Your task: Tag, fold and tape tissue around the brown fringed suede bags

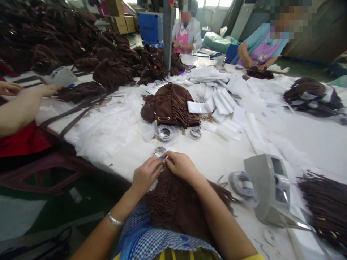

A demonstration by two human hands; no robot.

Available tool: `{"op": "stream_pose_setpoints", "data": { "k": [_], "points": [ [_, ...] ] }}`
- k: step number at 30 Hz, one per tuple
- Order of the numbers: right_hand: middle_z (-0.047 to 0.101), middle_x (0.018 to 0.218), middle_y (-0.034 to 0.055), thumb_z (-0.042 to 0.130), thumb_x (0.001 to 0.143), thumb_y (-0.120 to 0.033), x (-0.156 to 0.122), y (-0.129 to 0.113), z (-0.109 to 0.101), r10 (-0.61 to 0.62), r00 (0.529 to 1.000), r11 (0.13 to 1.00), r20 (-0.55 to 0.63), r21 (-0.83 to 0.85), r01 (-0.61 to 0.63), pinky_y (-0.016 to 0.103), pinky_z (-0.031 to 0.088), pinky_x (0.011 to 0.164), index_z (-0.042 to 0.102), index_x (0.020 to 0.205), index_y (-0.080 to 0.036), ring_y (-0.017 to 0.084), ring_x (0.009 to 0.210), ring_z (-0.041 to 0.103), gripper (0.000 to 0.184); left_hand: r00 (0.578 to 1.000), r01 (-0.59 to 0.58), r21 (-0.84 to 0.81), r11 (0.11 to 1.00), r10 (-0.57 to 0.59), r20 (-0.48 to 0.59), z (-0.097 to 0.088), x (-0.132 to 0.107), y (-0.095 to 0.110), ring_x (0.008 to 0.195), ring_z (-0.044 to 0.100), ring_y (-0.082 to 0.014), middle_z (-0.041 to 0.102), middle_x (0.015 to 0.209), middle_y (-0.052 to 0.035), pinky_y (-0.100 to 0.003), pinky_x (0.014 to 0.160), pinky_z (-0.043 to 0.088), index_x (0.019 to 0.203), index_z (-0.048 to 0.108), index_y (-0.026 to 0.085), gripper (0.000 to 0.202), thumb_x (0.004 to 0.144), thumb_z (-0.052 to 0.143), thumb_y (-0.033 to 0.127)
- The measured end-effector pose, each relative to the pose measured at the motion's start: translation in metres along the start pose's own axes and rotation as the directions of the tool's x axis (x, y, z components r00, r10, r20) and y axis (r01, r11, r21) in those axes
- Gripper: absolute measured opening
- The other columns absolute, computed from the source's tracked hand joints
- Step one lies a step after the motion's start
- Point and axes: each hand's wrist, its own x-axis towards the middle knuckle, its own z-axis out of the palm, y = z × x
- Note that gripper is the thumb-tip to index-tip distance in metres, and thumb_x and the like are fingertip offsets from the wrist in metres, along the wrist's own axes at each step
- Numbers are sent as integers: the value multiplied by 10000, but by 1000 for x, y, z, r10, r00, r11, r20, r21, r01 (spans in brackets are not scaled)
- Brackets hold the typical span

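Observation:
A brown fringed suede bag [176, 206] lies in my lap against the table's front edge. My left hand [145, 174] and my right hand [181, 165] are both closed at its top edge, pinching a small grey coiled cord bundle [159, 153] with a white tag between their fingertips. The fingers of both hands meet over the bundle, which pokes out just beyond them on the white table [211, 155].
Another brown fringed bag [170, 104] lies mid-table with two grey cord coils [164, 131] before it. White paper sheets [217, 101] are scattered around. A grey tape dispenser [268, 187] stands at right. Dark bags pile at back left. Other people's hands work at left and far back.

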Motion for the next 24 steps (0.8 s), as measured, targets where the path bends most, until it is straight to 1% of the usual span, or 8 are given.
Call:
{"op": "stream_pose_setpoints", "data": {
  "k": [2,5,8,14,17,21,24],
  "points": [
    [719,929,42,457,977,-337,0,0,0,3,1000,1000,4,-3,-3,271,400,759,611,1141,-265,202,858,664,237,1000,24,-1,1000,-24,19,0,0,-1,966,689,-175,702,1079,-41,-255,832,546,1026,678,221,156,960,545,269],
    [720,934,41,441,981,-342,0,-1,-1,11,1000,1000,8,-12,-11,273,396,756,609,1148,-270,202,860,664,248,999,17,3,1000,-17,30,2,-2,-2,995,684,-181,698,1098,-40,-262,862,542,1045,678,230,157,955,558,278],
    [720,935,46,432,982,-335,-1,-3,-2,6,1000,999,11,-33,-6,270,390,733,606,1152,-263,204,852,666,253,1000,-8,38,999,7,11,4,-3,-2,1021,677,-189,695,1119,-51,-269,882,537,1070,678,226,174,953,564,287],
    [726,941,60,421,986,-313,0,-6,-5,4,1000,998,21,-56,-2,268,376,695,599,1160,-238,201,830,668,260,997,-60,121,991,65,-33,5,-1,1,977,686,-179,711,1081,-60,-253,841,545,1052,690,215,178,967,543,270],
    [729,949,58,426,984,-305,0,-6,-7,2,999,999,32,-36,-1,265,383,716,600,1163,-233,199,852,668,260,997,-79,100,992,81,-15,4,-1,1,991,684,-177,718,1084,-51,-263,872,546,1058,695,219,187,972,533,252],
    [733,941,56,438,977,-312,1,-5,-6,-4,1000,1000,24,-19,4,269,389,714,608,1153,-235,207,850,671,256,998,-68,34,997,67,9,0,-1,-1,1016,687,-176,716,1111,-46,-282,931,540,1073,699,235,214,980,506,245],
    [736,940,49,449,975,-311,1,-4,-5,-2,1000,1000,20,-3,2,268,391,706,609,1151,-242,206,848,676,248,998,-66,13,998,66,14,-2,1,-2,995,695,-182,714,1100,-52,-285,913,548,1072,694,231,213,977,505,259]
  ]
}}
